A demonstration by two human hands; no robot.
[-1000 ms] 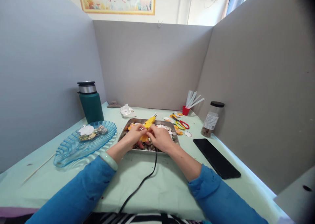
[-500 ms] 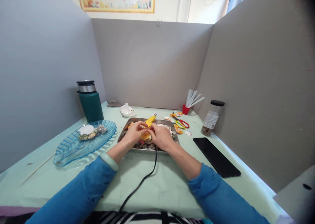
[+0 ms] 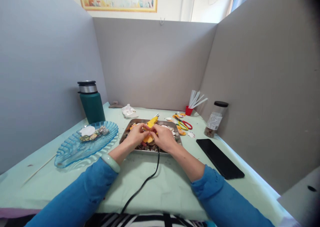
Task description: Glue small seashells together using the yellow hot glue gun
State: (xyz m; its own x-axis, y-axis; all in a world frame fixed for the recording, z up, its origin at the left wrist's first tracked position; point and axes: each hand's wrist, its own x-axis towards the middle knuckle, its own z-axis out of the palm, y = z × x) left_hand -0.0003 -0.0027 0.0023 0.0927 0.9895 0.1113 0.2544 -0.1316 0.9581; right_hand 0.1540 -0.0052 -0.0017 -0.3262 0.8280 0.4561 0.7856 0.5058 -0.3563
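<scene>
Left hand (image 3: 136, 134): fingers nearly closed, cannot tell any held piece
Right hand (image 3: 164, 137): likewise, tip to tip with left
Yellow glue gun (image 3: 152, 121): lying in metal tray (image 3: 171, 123), just beyond
Fingertip work: apparently close handling, mid-step; next, seemingly calls for steady pinch

Lone camera on wearer's head, facing forward and down across counter (image 3: 177, 190). Blue sleeves (image 3: 77, 187) nearest, at lower edge; metal tray (image 3: 178, 137) farther, below centre; grey partition (image 3: 155, 64) behind; framed picture (image 3: 120, 0) cropped by top edge.
</scene>
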